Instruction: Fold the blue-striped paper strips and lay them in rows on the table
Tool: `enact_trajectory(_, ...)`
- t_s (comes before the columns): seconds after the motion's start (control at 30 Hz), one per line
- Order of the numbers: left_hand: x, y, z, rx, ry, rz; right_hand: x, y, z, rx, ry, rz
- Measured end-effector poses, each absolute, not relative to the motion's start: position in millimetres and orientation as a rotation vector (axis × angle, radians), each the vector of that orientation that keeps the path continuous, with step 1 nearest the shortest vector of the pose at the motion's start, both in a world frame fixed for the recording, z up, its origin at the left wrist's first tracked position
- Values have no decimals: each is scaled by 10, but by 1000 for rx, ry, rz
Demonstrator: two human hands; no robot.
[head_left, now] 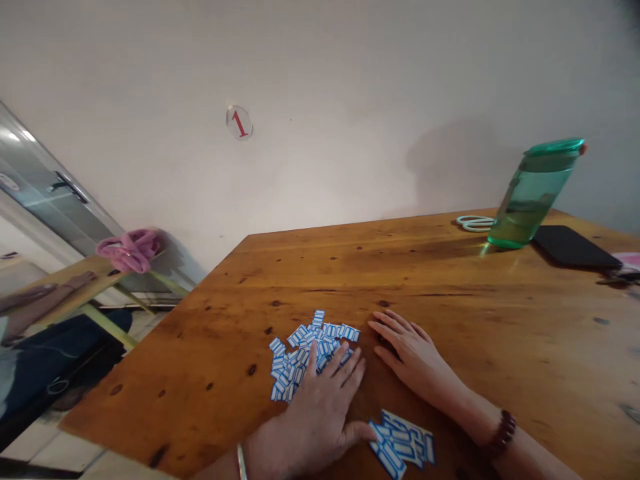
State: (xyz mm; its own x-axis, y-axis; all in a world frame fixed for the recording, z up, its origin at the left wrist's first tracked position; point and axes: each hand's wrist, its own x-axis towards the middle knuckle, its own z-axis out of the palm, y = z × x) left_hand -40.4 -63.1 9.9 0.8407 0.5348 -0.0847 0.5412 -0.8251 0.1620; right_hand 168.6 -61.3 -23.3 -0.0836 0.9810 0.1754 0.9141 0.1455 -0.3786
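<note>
Wooden tabletop (450, 267): my left hand (325, 400) lies palm down, fingers spread over the blue-and-white card pile (299, 357), my right hand (414, 359) rests loosely extended beside it, no grip visible in either; light, even pressure should best prevent scattering.

A green bottle (534, 197) stands between a pale cord (474, 229) and a flat black object (575, 247).

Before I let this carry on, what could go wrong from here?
The left hand lies over the loose pile of blue-and-white pieces; a sweep could scatter them. Its thumb meets the smaller group, so the two might mix. The green bottle holds liquid close to a black flat object; a knock could wet it.
</note>
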Motion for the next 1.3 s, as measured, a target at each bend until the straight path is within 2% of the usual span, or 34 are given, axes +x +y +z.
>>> enact_trajectory(0.27,-589,-171,-37,2788,1432,0,1688,-599,-241,-1811,-2025,285)
enact_trajectory(0.53,-588,-271,-59,2901,1062,-54,1685,-592,-263,-1799,-2034,243)
enact_trajectory(0.8,-471,111,29,2789,1351,-61,1700,-573,-279,-1802,-2065,208)
enact_trajectory(1.13,-533,-379,64,2885,911,-65,1688,-586,-278,-1822,-2048,209)
enact_trajectory(1.3,-521,-255,46,2754,1200,46,1691,-589,-285,-1825,-2052,199)
